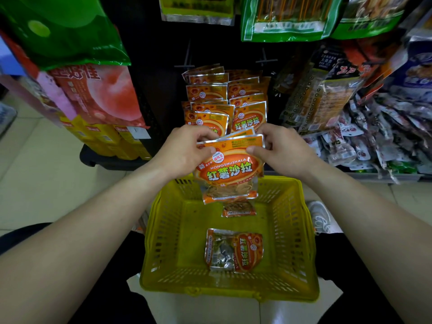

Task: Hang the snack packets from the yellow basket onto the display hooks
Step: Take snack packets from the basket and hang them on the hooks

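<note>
This is a shop. Rows of the same orange snack packets (247,113) hang one behind the other on metal hooks (187,58) on a dark wall (159,54). Big green bags (287,22) hang above them and pink bags (109,94) hang to the left. A shelf (385,177) on the right is piled to its front edge with small packets (364,146), and a yellow basket (161,230) like shoppers carry sits below the hooks, over a floor (42,174) of pale tiles.
</note>
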The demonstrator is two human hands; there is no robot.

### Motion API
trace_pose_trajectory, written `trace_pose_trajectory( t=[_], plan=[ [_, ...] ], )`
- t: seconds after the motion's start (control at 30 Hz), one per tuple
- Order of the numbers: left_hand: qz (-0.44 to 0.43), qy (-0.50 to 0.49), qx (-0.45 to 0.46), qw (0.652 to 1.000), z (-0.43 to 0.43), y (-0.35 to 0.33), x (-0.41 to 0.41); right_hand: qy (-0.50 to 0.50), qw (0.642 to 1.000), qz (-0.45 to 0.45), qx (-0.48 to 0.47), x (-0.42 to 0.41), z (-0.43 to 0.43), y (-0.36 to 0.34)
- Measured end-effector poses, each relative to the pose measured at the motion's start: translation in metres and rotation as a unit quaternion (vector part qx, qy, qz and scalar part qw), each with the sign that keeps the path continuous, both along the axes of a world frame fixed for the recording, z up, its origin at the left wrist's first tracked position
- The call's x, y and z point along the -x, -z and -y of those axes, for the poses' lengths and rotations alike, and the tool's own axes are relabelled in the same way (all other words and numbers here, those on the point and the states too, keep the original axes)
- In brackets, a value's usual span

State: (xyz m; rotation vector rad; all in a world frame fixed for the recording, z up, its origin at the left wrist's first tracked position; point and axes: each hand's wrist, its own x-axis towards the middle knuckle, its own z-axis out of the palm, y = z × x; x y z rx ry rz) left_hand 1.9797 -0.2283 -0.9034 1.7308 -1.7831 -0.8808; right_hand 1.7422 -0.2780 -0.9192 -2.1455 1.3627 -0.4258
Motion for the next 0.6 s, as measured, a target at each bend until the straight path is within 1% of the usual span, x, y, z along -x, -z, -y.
trace_pose_trajectory(
  t=[0.37, 0.6],
  plan=[
    [0.011, 0.026, -0.026, 0.999, 0.0004, -0.0029, 0.0018, 0.042, 0.998, -0.052, 0.020, -0.0002, 0.0031, 0.0044],
    [0.001, 0.017, -0.021, 1.000, -0.0007, -0.0020, 0.0032, 0.012, 0.998, -0.063, -0.004, 0.0003, 0.0020, 0.0001]
  ],
)
